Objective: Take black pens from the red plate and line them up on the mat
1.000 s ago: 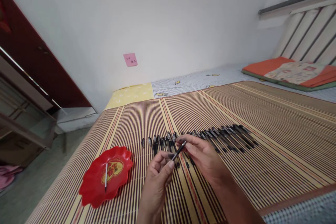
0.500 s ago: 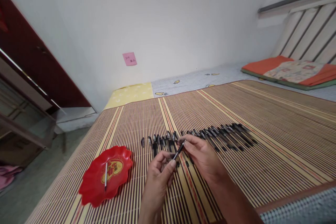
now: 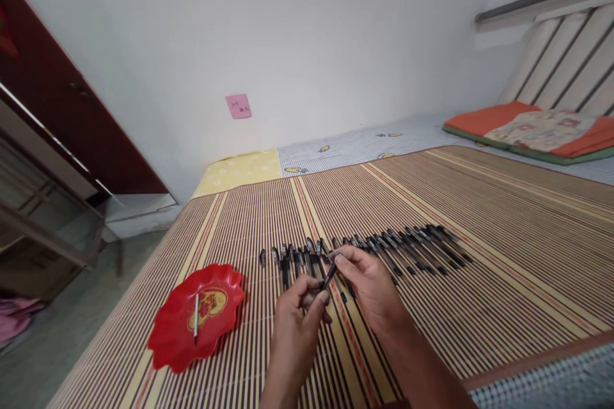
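Between my two hands is a black pen (image 3: pixel 329 276), tilted with its upper end to the right. My left hand (image 3: pixel 301 313) pinches the lower end, and the fingertips of my right hand (image 3: pixel 367 284) close on the upper end. Just beyond my hands lies a row of black pens (image 3: pixel 415 249) on the striped mat, with several partly hidden behind my fingers. A loose pen cap (image 3: pixel 262 258) sits at the row's left end. To the left, a red scalloped plate (image 3: pixel 167 326) holds a thin white pen refill (image 3: pixel 196 319) with a dark tip.
The striped bamboo mat (image 3: pixel 480 294) covers the bed. A folded orange quilt (image 3: pixel 480 123) lies at the far right by the slatted headboard (image 3: pixel 570 61). A pink note (image 3: pixel 238 106) is stuck on the wall. A dark red door (image 3: pixel 62 89) stands left.
My left thumb and fingers have shifted slightly along the pen, and its lower part looks darker, with less pale barrel showing. The plate, refill and row of pens stay in place.
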`<state>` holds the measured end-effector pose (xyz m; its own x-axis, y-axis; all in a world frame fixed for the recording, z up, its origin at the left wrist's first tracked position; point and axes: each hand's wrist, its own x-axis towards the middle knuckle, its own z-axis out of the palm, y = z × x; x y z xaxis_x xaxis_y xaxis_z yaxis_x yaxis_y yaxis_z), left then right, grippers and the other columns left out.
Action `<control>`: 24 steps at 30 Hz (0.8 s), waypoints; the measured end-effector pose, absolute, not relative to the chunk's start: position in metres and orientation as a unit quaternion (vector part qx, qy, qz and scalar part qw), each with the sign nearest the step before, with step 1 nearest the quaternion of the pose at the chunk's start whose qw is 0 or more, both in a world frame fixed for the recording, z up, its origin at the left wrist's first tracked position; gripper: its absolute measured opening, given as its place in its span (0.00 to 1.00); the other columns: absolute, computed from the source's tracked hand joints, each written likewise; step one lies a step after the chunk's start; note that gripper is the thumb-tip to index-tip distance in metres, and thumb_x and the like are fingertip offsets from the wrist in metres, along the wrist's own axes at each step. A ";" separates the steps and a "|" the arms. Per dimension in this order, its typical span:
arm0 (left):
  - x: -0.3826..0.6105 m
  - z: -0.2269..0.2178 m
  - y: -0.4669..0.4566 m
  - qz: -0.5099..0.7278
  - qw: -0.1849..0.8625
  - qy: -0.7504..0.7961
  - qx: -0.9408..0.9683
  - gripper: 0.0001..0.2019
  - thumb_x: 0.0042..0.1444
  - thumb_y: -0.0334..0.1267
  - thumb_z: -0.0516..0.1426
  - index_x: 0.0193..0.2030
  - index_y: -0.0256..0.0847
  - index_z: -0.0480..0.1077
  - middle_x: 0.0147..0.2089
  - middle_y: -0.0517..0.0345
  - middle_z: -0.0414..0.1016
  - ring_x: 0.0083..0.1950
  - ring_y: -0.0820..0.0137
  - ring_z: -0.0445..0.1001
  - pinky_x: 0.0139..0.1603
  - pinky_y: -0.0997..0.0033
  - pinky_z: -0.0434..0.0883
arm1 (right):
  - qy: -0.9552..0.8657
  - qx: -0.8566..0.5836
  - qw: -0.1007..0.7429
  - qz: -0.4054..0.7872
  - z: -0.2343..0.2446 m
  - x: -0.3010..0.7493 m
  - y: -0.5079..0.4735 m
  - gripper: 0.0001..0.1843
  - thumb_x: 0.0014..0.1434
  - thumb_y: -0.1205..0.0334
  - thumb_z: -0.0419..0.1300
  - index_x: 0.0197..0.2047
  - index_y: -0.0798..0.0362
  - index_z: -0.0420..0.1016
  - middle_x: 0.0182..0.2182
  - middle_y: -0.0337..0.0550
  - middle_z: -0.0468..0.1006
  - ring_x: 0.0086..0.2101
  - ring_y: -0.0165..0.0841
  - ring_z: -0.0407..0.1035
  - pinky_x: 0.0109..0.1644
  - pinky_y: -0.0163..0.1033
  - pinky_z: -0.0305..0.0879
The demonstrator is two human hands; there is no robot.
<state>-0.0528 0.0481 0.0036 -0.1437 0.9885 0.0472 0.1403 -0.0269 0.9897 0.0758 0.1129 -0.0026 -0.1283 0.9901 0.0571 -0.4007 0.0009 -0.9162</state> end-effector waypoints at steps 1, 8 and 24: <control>-0.051 0.003 0.048 0.508 0.425 0.553 0.505 0.05 0.58 0.39 0.60 0.34 0.41 0.71 0.27 0.63 0.70 0.28 0.71 0.70 0.31 0.74 0.67 | -0.432 -0.349 0.561 0.614 -0.002 0.075 0.112 0.16 0.48 0.49 0.72 0.30 0.53 0.77 0.26 0.37 0.74 0.28 0.31 0.67 0.34 0.36 0.65; -0.076 0.016 0.043 0.516 0.448 0.552 0.478 0.04 0.54 0.36 0.63 0.33 0.40 0.74 0.30 0.61 0.74 0.34 0.69 0.72 0.37 0.71 0.68 | -0.498 -0.323 0.501 0.630 0.000 0.072 0.108 0.18 0.56 0.45 0.66 0.40 0.52 0.80 0.34 0.44 0.80 0.37 0.36 0.74 0.46 0.42 0.70; -0.162 0.019 0.026 0.854 0.295 0.427 0.025 0.03 0.57 0.28 0.63 0.36 0.38 0.77 0.31 0.65 0.79 0.30 0.80 0.73 0.31 0.83 0.69 | -0.835 -0.419 0.261 0.242 -0.014 -0.088 0.178 0.04 0.55 0.74 0.64 0.30 0.58 0.79 0.35 0.53 0.82 0.43 0.47 0.76 0.48 0.48 0.66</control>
